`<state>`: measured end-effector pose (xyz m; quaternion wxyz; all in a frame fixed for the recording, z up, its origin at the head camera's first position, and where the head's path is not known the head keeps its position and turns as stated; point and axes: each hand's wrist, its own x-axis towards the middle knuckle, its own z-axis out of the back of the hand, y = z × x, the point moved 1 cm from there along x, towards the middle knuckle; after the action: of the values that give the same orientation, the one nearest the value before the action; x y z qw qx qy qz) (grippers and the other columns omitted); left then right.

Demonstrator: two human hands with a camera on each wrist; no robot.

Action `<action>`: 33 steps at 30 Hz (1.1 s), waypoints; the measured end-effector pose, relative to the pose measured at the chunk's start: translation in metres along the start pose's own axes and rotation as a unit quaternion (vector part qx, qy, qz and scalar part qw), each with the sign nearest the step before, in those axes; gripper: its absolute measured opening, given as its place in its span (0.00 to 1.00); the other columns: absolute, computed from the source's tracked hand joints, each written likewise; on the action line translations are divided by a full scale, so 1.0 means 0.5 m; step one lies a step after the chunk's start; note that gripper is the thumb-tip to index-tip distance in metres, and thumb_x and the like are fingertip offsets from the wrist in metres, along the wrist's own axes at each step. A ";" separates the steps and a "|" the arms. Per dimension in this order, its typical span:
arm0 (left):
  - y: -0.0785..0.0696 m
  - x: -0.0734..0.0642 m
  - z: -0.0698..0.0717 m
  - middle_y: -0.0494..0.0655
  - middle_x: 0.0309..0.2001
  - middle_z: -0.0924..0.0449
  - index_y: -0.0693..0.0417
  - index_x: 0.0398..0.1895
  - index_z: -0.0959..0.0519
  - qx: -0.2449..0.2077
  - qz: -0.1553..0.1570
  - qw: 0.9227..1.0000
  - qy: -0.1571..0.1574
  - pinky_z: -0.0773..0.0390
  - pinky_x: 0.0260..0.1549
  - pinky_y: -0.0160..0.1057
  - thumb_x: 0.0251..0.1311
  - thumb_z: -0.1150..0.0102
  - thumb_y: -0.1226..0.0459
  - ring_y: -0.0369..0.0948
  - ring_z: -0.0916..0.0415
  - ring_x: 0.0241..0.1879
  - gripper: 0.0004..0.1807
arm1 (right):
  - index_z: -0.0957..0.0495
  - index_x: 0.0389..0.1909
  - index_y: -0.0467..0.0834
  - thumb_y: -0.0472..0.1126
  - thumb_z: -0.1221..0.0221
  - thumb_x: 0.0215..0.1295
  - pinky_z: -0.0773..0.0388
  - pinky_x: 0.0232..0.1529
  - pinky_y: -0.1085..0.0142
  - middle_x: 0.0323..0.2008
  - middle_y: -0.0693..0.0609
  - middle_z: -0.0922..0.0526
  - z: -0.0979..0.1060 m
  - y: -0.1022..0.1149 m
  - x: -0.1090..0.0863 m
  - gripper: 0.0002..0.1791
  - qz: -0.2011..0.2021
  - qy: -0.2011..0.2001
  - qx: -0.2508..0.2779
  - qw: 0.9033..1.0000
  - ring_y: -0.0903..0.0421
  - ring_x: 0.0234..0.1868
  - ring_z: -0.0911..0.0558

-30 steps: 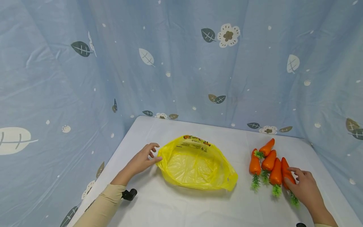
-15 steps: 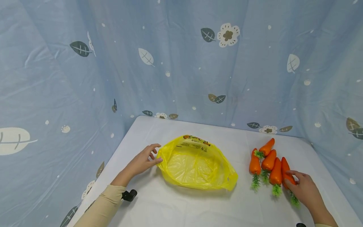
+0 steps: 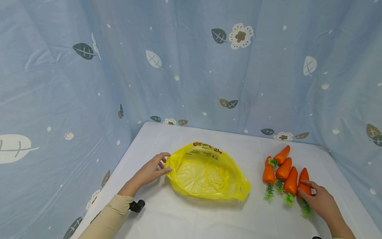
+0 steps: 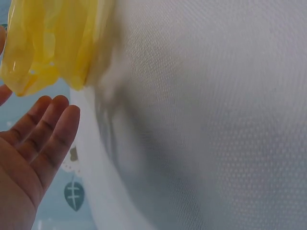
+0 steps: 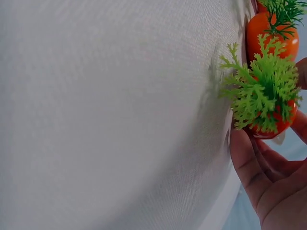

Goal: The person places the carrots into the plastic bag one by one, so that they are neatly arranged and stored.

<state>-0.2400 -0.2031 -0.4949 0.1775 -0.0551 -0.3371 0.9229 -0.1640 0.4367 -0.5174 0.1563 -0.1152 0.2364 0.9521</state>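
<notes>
My right hand (image 3: 321, 200) holds the rightmost toy carrot (image 3: 304, 176) around its body, thumb on one side and fingers on the other. In the right wrist view its bright green leafy top (image 5: 264, 91) faces the camera, with fingers (image 5: 249, 158) under and beside it. A yellow plastic bag (image 3: 206, 176) lies with its mouth spread at mid-table. My left hand (image 3: 152, 169) is at the bag's left end, thumb and forefinger apart at its edge. The left wrist view shows its other fingers (image 4: 55, 139) extended just below the hanging yellow plastic (image 4: 48, 43).
Several other orange toy carrots (image 3: 283, 168) with green tops lie close together left of my right hand. A white cloth covers the table (image 3: 226, 219). Blue patterned curtains (image 3: 191, 83) stand behind and at both sides. A black device (image 3: 137, 205) is at the left wrist.
The rightmost carrot has turned more upright and shifted slightly right, its leafy end swinging left, in my right hand. The left hand and bag have hardly moved.
</notes>
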 end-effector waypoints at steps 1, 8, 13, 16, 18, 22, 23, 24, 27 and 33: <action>0.000 0.000 -0.001 0.47 0.54 0.26 0.43 0.71 0.34 0.001 0.000 1.000 0.001 0.23 0.42 0.42 0.65 0.36 0.42 0.39 0.27 0.44 0.36 | 0.36 0.67 0.32 0.69 0.42 0.67 0.21 0.41 0.45 0.54 0.20 0.33 0.000 -0.001 0.000 0.47 0.001 0.001 0.003 1.000 0.33 0.46 0.27; -0.003 0.002 -0.007 0.48 0.57 0.26 0.41 0.73 0.36 -0.002 0.006 1.000 0.008 0.23 0.42 0.42 0.63 0.35 0.42 0.39 0.26 0.45 0.38 | 0.37 0.68 0.32 0.67 0.41 0.67 0.21 0.43 0.43 0.56 0.21 0.33 -0.005 -0.001 0.001 0.47 -0.009 0.001 0.019 1.000 0.30 0.49 0.28; -0.007 0.005 -0.013 0.48 0.56 0.25 0.40 0.76 0.37 -0.008 0.005 1.000 0.015 0.22 0.43 0.42 0.64 0.35 0.44 0.39 0.25 0.44 0.39 | 0.37 0.69 0.32 0.67 0.41 0.67 0.21 0.43 0.44 0.56 0.21 0.33 -0.006 -0.001 0.000 0.47 -0.012 -0.002 0.023 1.000 0.30 0.49 0.28; -0.007 0.007 -0.016 0.47 0.57 0.24 0.41 0.76 0.36 -0.012 0.003 1.000 0.019 0.23 0.41 0.42 0.65 0.34 0.47 0.38 0.25 0.43 0.38 | 0.37 0.69 0.32 0.68 0.41 0.67 0.21 0.43 0.44 0.57 0.21 0.33 -0.006 -0.001 -0.001 0.47 -0.010 -0.004 0.024 1.000 0.30 0.50 0.28; -0.007 0.008 -0.019 0.47 0.59 0.24 0.42 0.75 0.35 -0.010 0.000 1.000 0.022 0.23 0.41 0.42 0.66 0.34 0.48 0.38 0.25 0.42 0.37 | 0.37 0.68 0.32 0.68 0.42 0.67 0.21 0.43 0.44 0.57 0.21 0.33 -0.007 -0.002 -0.002 0.48 -0.010 -0.007 0.024 1.000 0.30 0.50 0.28; -0.006 0.010 -0.024 0.47 0.62 0.24 0.42 0.73 0.33 -0.015 -0.006 0.999 0.029 0.25 0.40 0.42 0.65 0.34 0.47 0.39 0.26 0.42 0.35 | 0.37 0.68 0.33 0.69 0.41 0.67 0.21 0.43 0.44 0.57 0.21 0.33 -0.008 -0.003 -0.002 0.47 -0.012 -0.011 0.025 1.000 0.30 0.49 0.27; -0.005 0.011 -0.025 0.46 0.62 0.24 0.42 0.73 0.32 -0.018 -0.004 0.999 0.031 0.25 0.40 0.42 0.65 0.34 0.46 0.39 0.27 0.42 0.35 | 0.37 0.68 0.33 0.68 0.41 0.67 0.21 0.43 0.44 0.57 0.21 0.33 -0.008 -0.003 -0.002 0.47 -0.013 -0.012 0.026 1.000 0.30 0.49 0.27; -0.006 0.012 -0.026 0.46 0.60 0.23 0.42 0.73 0.32 -0.022 -0.003 0.999 0.033 0.25 0.40 0.42 0.65 0.34 0.45 0.39 0.27 0.41 0.35 | 0.37 0.68 0.33 0.68 0.41 0.67 0.21 0.42 0.44 0.58 0.21 0.34 -0.008 -0.003 -0.002 0.47 -0.014 -0.011 0.027 0.999 0.30 0.49 0.27; -0.010 0.014 -0.030 0.46 0.52 0.21 0.44 0.72 0.31 -0.047 0.017 0.998 0.041 0.25 0.37 0.41 0.65 0.33 0.47 0.40 0.26 0.37 0.35 | 0.37 0.69 0.33 0.68 0.42 0.67 0.20 0.42 0.45 0.58 0.21 0.34 -0.008 -0.001 -0.005 0.47 -0.019 -0.012 0.032 0.999 0.31 0.49 0.27; -0.018 0.015 -0.033 0.49 0.46 0.21 0.48 0.72 0.33 -0.105 0.046 0.992 0.053 0.20 0.30 0.40 0.63 0.30 0.53 0.42 0.23 0.29 0.36 | 0.37 0.69 0.33 0.68 0.42 0.67 0.20 0.42 0.46 0.61 0.22 0.35 -0.011 0.002 -0.009 0.47 -0.033 -0.023 0.044 0.998 0.31 0.50 0.27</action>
<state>-0.2406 -0.1842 -0.5015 0.1452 -0.1378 -0.4198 0.8853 -0.1594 0.4321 -0.5203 0.1980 -0.0941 0.2700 0.9376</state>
